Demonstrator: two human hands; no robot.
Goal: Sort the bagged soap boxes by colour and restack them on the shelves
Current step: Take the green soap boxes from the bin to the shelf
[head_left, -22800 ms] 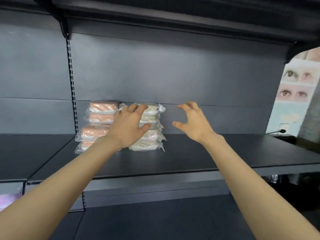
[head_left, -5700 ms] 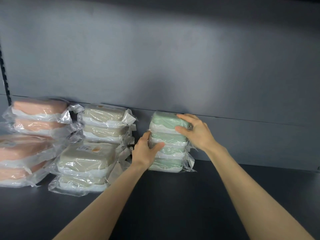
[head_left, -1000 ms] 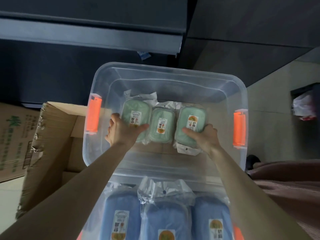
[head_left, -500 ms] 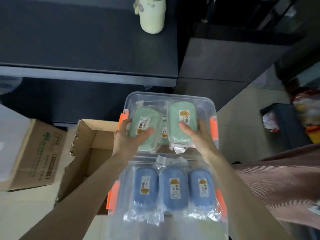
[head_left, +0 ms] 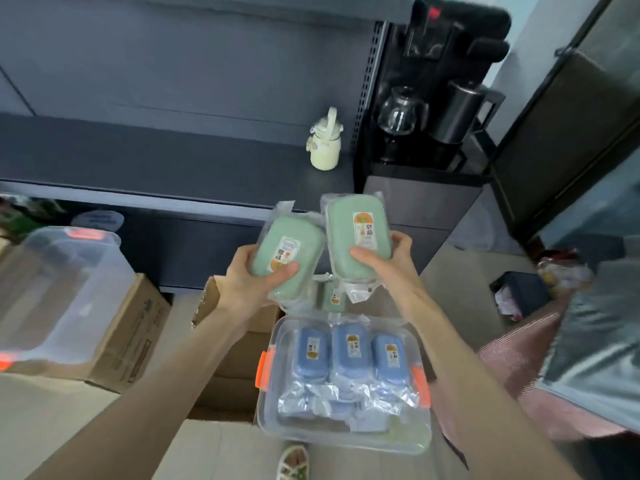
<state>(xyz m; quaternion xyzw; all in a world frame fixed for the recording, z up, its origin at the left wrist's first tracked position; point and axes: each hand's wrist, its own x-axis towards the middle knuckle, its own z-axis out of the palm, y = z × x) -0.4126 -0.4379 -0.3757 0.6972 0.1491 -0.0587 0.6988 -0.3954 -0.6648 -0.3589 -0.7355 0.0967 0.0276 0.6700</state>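
My left hand (head_left: pixel 251 278) grips a bagged green soap box (head_left: pixel 289 254), lifted above the bins. My right hand (head_left: pixel 388 263) grips a second bagged green soap box (head_left: pixel 353 233) beside it, slightly higher. A third green box (head_left: pixel 334 296) shows below between them, lying in the far bin. Nearer me, a clear plastic bin with orange latches (head_left: pixel 266 368) holds three bagged blue soap boxes (head_left: pixel 349 351) in a row. The dark shelf (head_left: pixel 156 168) runs behind, at the level of my hands.
A cream bottle (head_left: pixel 325 143) stands on the shelf's right end. A kettle stand (head_left: pixel 433 109) fills the right corner. Left, another clear bin (head_left: pixel 52 289) sits on a cardboard carton (head_left: pixel 135 334); an open carton (head_left: pixel 235 358) lies under my left arm. Pink cloth (head_left: pixel 512 358) is at right.
Both hands have lifted the two green boxes up out of the far bin and away from it. My view has tipped upward, showing the shelf and kettle stand.
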